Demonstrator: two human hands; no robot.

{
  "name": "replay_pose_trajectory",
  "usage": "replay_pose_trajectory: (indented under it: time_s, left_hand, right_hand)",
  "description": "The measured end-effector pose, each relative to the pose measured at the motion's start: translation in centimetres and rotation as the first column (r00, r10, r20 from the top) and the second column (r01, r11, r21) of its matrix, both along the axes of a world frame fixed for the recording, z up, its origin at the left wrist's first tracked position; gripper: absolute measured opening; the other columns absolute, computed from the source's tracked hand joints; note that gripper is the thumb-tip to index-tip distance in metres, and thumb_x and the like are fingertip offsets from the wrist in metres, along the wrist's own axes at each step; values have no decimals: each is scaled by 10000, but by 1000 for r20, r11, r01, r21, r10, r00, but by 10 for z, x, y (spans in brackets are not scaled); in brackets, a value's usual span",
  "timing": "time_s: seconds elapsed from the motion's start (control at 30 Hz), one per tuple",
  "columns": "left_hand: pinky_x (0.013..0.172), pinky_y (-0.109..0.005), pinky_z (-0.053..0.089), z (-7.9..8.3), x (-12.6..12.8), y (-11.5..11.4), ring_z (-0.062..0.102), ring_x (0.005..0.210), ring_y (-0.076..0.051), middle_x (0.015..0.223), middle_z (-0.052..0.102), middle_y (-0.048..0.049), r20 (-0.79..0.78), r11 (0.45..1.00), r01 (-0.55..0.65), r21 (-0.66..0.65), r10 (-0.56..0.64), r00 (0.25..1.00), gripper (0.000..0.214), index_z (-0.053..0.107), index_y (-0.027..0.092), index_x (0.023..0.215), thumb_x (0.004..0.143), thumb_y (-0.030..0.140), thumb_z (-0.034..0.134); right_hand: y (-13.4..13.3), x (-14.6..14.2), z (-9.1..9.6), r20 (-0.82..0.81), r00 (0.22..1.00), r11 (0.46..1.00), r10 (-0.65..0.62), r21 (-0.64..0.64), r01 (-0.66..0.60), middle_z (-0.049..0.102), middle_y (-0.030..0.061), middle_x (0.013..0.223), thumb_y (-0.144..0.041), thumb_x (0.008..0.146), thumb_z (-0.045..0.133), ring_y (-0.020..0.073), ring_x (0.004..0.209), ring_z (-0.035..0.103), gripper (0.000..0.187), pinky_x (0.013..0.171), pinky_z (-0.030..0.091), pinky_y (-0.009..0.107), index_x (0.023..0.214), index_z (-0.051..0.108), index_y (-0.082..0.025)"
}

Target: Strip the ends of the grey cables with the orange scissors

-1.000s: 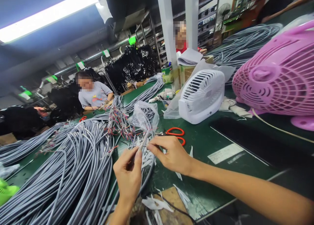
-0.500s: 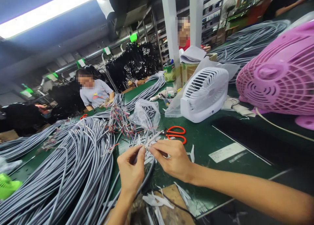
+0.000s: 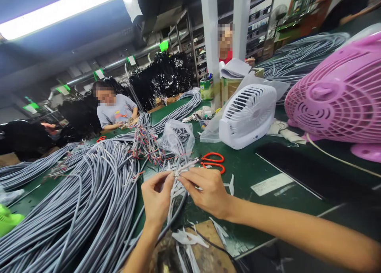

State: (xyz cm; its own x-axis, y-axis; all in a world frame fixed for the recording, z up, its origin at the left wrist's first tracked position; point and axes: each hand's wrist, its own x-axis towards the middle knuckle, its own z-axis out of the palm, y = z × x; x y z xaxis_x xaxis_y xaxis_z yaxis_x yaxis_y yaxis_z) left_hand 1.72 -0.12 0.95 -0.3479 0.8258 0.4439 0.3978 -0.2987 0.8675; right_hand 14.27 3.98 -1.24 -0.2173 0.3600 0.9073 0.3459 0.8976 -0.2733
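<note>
Low centre of frame: left hand (image 3: 156,199) and right hand (image 3: 206,191) both pinch the end of a thin grey cable (image 3: 182,170), fingertips nearly touching. Cable end w/ white paper strips (image 3: 177,191) hanging off it. Prob. light, bendy, a bit springy; jacket looks smooth, so grip close to the tip, where it's held now. Long axis runs lower left to upper right, tip aimed at the red scissors (image 3: 212,162) on the green table (image 3: 253,172). Big cable heap (image 3: 89,193) at left.
</note>
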Motion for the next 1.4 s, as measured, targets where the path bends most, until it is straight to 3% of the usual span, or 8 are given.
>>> replay_pose_trajectory:
  time_s: [0.4,0.73,0.83,1.0,1.07,1.2,1.3,1.4]
  left_hand:
    - [503,-190,506,-1,1,-10,618,524,-124,594,681,-16,-184,977,-107,187,141,973,104,691,143,692,703,234,640]
    - [462,-183,456,-3,4,-12,565,482,-102,585,656,-6,-329,965,-125,229,198,923,119,687,151,719,740,245,618]
    - [417,-179,408,-4,5,-12,511,441,-87,560,622,3,-396,963,-104,247,198,897,118,681,153,725,758,232,601]
    - [433,-191,409,-9,8,-11,498,425,-87,542,611,6,-518,940,-84,330,255,817,95,682,166,751,757,190,590]
    - [423,-188,413,-10,8,-10,489,399,-83,516,604,11,-534,941,-79,328,254,807,107,683,165,734,755,196,583]
    - [429,-193,457,-7,9,-10,569,440,-112,546,653,-11,-445,978,-79,193,159,881,128,684,155,701,737,227,585]
    - [472,-213,507,-4,8,-9,631,502,-149,580,687,-25,-277,995,-58,81,78,958,127,691,149,688,706,232,596]
    - [521,-237,533,-3,5,-8,653,553,-173,595,695,-37,-137,1000,-23,3,24,990,129,699,143,671,686,237,612]
  right_hand:
    - [3,8,1,46,998,999,-42,32,40,606,25,545,-199,897,445,109,498,526,306,516,341,233,658,625,-134]
    - [1,6,0,25,998,988,49,-147,-45,583,12,540,-232,902,430,95,479,497,327,501,343,213,644,611,-144]
    - [4,5,1,-29,986,923,165,-349,-165,539,-9,495,-265,892,435,80,436,442,357,452,323,199,586,577,-148]
    - [7,1,1,-183,927,719,328,-587,-371,566,-2,506,-304,882,430,85,463,479,386,444,369,177,573,582,-129]
    - [5,1,0,-183,938,758,295,-553,-346,564,-4,499,-298,885,429,84,451,473,383,435,362,179,580,589,-131]
    - [-1,4,-3,-83,987,962,137,-226,-153,591,14,519,-225,893,431,94,448,494,326,457,361,206,644,622,-137]
    - [-2,5,-5,-26,999,999,33,0,-33,620,39,540,-186,891,439,117,478,541,295,488,382,226,678,636,-131]
    - [-1,3,-6,-5,1000,998,-3,58,3,612,33,528,-185,890,443,117,469,540,273,482,379,228,708,639,-132]
